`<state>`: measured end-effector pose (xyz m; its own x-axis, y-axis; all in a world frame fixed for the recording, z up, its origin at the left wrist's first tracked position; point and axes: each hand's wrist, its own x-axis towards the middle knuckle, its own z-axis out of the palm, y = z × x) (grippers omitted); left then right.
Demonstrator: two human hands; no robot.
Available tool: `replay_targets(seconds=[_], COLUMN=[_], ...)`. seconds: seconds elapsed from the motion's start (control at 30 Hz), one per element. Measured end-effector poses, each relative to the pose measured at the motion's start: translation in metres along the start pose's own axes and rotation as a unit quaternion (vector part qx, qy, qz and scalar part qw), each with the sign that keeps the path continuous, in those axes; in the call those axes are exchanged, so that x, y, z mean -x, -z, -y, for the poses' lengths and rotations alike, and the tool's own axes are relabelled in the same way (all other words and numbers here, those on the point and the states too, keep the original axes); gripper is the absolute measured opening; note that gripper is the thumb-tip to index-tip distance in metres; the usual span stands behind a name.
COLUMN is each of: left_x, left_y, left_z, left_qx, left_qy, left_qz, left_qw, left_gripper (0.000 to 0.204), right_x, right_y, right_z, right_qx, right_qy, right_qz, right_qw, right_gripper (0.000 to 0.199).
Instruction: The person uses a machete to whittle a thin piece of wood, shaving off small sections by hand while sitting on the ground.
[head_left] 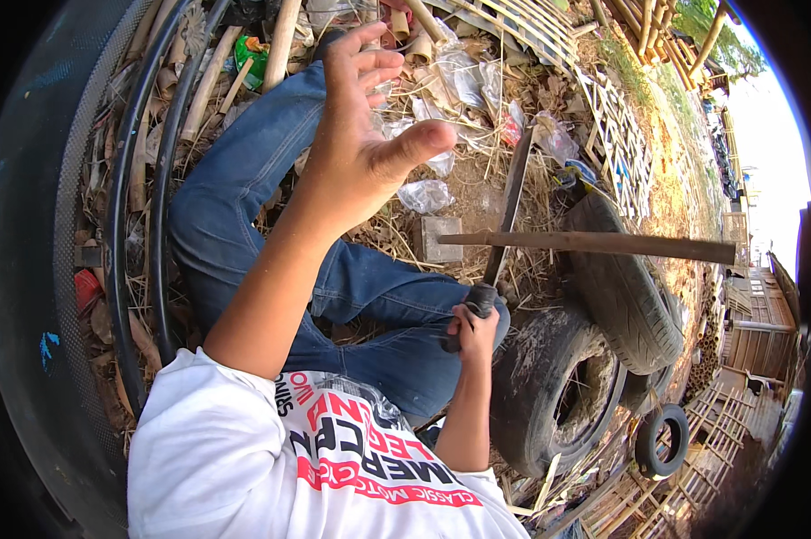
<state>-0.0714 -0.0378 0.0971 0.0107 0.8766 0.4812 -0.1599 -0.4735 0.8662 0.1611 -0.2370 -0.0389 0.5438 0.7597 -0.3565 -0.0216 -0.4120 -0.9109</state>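
Head view: your left hand (365,144) is raised in the upper middle of the frame, its fingers spread wide with the thumb well out, holding nothing. Your right hand (474,332), just below and right of centre, is wrapped around the black handle (480,301) of a machete (513,193), whose blade points toward the top of the frame. Across that blade runs a long brown slat (594,242), from mid-frame toward the right edge. Neither hand grips it, and you cannot tell from here whether it touches the steel or passes above it. Its narrow end overlaps a grey block (443,254) near the centre; contact there is unclear too.

To handle this well, hold the machete firmly and its blade quiet until the slat is clear of it. Your right knee, in blue jeans (387,278), sits close by the handle, so any stroke should be angled away from that leg. Leave your free fingers away from the edge, and mind the leaning tyre (634,301) beside the slat, which could crowd a swing.
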Motion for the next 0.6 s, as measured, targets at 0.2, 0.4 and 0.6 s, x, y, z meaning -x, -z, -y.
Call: replay_targets(seconds=[0.2,0.4,0.6], left_x=[-0.009,-0.003,-0.005], left_y=[0.003,0.005,0.004], left_z=[-0.001,0.009,0.015], left_qx=[0.017,0.006,0.009], left_qy=[-0.017,-0.009,-0.033], left_qz=[-0.01,-0.023,-0.005], left_qw=[1.0,1.0,0.999], left_gripper=[0.11,0.108,0.1], right_x=[-0.008,0.026,0.005], right_y=[0.005,0.029,0.001], right_z=[0.026,0.07,-0.005], right_qx=[0.02,-0.085,-0.051], right_qy=[-0.017,0.032,-0.086], right_qz=[-0.033,-0.057,0.0], right_qw=[0.999,0.994,0.995], right_gripper=[0.006,0.019,0.016])
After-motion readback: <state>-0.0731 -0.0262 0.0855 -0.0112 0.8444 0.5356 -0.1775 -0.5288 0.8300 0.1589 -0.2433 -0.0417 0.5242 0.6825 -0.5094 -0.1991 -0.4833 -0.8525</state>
